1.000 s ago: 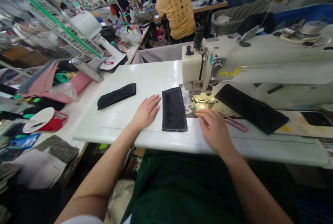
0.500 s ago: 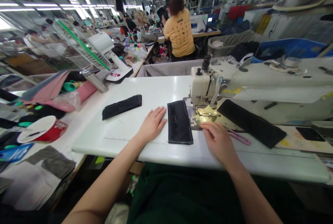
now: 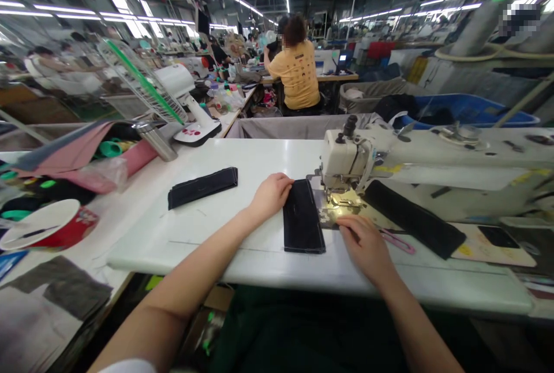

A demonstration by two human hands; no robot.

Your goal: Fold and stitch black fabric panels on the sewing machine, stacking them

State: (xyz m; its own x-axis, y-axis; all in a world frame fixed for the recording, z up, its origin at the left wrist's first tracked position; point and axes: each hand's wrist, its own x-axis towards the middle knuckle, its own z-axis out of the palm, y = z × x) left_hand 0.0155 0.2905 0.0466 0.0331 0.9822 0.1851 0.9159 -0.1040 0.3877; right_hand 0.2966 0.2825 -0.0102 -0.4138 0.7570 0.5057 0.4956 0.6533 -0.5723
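In the middle of the frame, the left hand (image 3: 273, 194) has its fingers bent close together at the top of a black cloth (image 3: 303, 220) lying on the white table (image 3: 259, 156), but I can't tell if they pinch it. Just right of the cloth, the right hand (image 3: 364, 246) has its fingers curled, and I can't tell if it holds anything. The sewing machine (image 3: 344, 159) sits at the right.

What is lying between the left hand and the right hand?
In the head view, a black cloth lies there, touching the left hand; some metal plate and white tabletop show between it and the right hand.
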